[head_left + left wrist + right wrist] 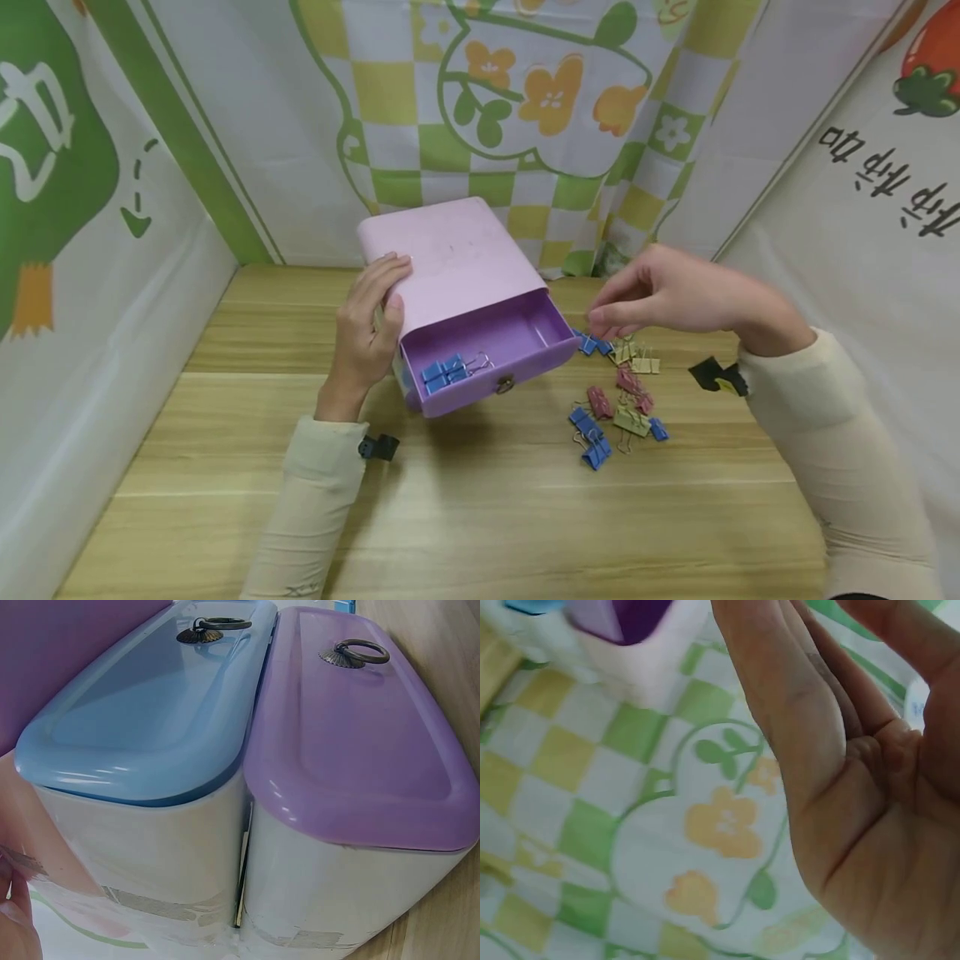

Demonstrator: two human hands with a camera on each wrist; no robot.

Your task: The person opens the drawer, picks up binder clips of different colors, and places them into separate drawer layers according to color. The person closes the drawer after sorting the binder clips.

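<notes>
In the head view, a small drawer unit with a pink top (450, 258) stands turned at an angle, its purple top drawer (465, 402) pulled out. Blue binder clips (445, 373) lie in that drawer's left corner. My left hand (363, 333) rests on the unit's left edge, fingers lying over the top and thumb near the front corner. My right hand (660, 292) is bent downward right of the drawer, thumb and fingertips close together above blue binder clips (592, 343); nothing shows between them. The right wrist view cuts off its fingertips.
More binder clips lie right of the unit: yellow (632, 421), red (600, 402) and blue (588, 437). The left wrist view shows a closed blue drawer (150, 712) and a closed purple drawer (360, 742) with ring pulls. Behind the wooden table (525, 525) hangs a checked curtain (450, 150).
</notes>
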